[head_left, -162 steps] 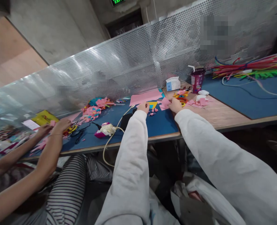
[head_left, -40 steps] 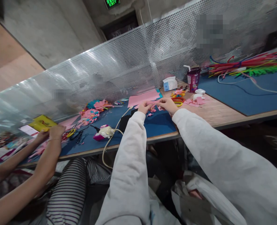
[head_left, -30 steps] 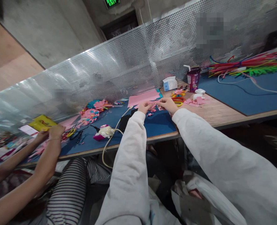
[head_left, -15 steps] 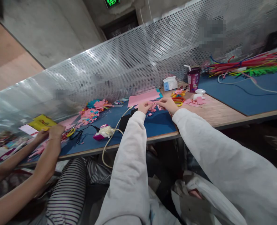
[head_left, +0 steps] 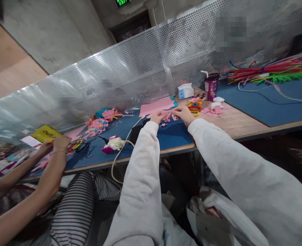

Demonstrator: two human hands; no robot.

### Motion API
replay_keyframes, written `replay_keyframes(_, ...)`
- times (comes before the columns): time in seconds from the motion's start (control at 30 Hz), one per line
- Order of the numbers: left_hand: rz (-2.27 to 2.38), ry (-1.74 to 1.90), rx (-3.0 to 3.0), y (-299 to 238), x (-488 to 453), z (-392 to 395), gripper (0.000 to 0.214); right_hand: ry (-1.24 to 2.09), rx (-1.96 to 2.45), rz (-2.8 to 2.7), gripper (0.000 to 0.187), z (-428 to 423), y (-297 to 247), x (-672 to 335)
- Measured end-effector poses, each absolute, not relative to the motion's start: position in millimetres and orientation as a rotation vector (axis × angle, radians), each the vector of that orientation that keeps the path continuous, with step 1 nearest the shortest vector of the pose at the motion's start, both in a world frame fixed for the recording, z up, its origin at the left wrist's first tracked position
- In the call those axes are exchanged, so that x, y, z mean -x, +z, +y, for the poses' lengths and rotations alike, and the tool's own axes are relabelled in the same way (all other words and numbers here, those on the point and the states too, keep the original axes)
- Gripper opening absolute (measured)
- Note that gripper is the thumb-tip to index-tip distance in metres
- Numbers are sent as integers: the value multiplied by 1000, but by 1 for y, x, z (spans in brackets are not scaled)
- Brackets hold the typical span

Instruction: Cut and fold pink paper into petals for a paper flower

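Observation:
My left hand [head_left: 157, 117] and my right hand [head_left: 183, 114] reach out over the blue mat [head_left: 173, 135], both in white sleeves. Between them they pinch a small strip of pink paper [head_left: 168, 111], one hand at each end. Small pink paper scraps [head_left: 166, 119] lie on the mat just under the hands. A large pink paper sheet [head_left: 157, 106] lies flat right behind them.
A tissue box [head_left: 185, 91], a purple cup [head_left: 211, 86] and coloured tape rolls [head_left: 195, 108] stand to the right. A glue gun [head_left: 113, 144] with a cable, paper flowers [head_left: 99, 123], and a co-worker's bare arms [head_left: 47, 164] are to the left. A perforated metal screen [head_left: 145, 65] backs the table.
Five seconds ago my hands were apart, the right one on pink scraps. They have since come together on the pink strip. Over the last second almost nothing moved.

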State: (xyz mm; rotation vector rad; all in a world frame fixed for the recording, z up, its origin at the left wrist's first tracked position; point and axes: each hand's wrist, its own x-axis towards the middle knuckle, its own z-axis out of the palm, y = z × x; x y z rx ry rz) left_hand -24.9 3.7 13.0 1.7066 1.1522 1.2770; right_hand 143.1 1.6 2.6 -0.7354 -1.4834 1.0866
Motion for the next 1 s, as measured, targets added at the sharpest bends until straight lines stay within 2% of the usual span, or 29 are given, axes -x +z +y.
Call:
replay_keyframes(0.43,1198,1287,-1723,9,26,8,28,1060,752,-1462,41,-3,6,-144)
replay_keyframes(1.0,1136,1198,-1607,15,21,0,37,1063,746,-1486,38,4,0,-143)
